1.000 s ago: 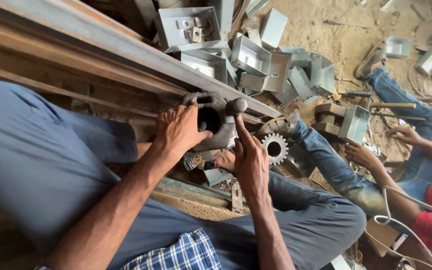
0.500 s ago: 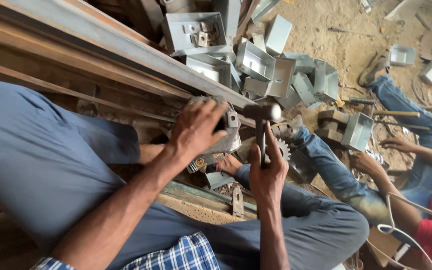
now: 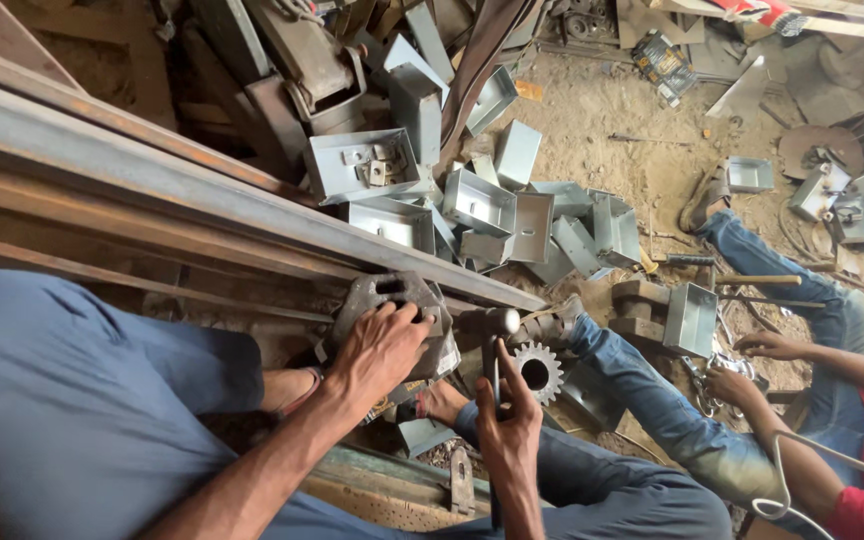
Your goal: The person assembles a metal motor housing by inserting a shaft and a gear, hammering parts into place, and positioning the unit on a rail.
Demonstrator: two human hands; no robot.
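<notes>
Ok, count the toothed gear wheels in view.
1: a toothed gear wheel on the ground just right of the right hand, which holds a hammer. Others may lie hidden in the scrap.

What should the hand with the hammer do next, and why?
Probably bring the hammer down on the metal part. The right hand holds it upright beside that part, and the left hand presses the part against the steel rail.

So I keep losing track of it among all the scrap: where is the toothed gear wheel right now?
In the head view the toothed gear wheel lies low and right of centre, just right of the right hand and against the co-worker's jeans leg.
</notes>
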